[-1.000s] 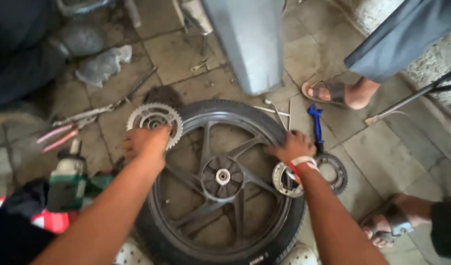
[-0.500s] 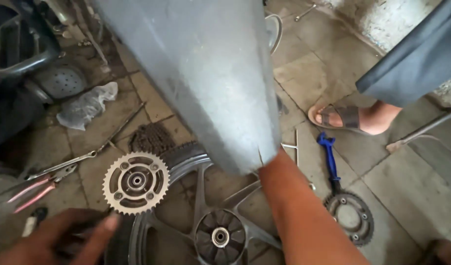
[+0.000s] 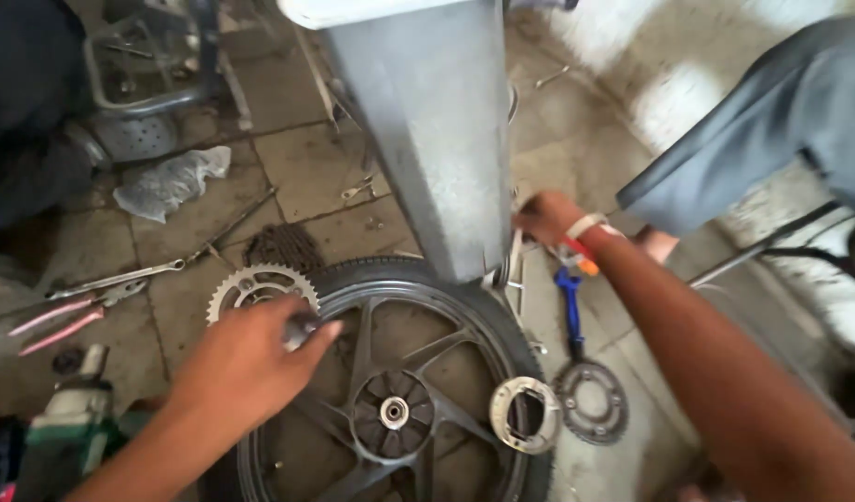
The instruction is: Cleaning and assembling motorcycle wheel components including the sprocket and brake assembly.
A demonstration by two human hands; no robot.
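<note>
A black motorcycle wheel [image 3: 418, 372] lies flat on the stained stone floor [image 3: 316, 177], near the person: ribbed rubber tyre, cast spokes fanning out from a round hub with a bright steel centre. The left hand [image 3: 246, 358] rests on the wheel's left rim, its fingers curled around a small dark object that is too hidden to name. Just left of that hand, a toothed silver sprocket [image 3: 251, 290] lies on the floor, touching the tyre's outer edge, with a dark, greasy coil of chain [image 3: 283, 246] a little farther off.

The right hand [image 3: 548, 218] reaches to the far right, beside a tall, smooth grey metal panel [image 3: 427, 139] that stands over the wheel's far edge. Whether its fingers grip anything cannot be told; the panel hides them. A pale band circles the wrist.

Right of the tyre, a round metal brake plate [image 3: 525, 414] rests against the rubber, and beside it a dark notched ring [image 3: 592, 402] lies under a blue-handled tool [image 3: 570, 311]. Far left lie pink-handled pliers [image 3: 60, 321], a long steel spanner [image 3: 116, 277] and a crumpled grey rag [image 3: 172, 181].
</note>
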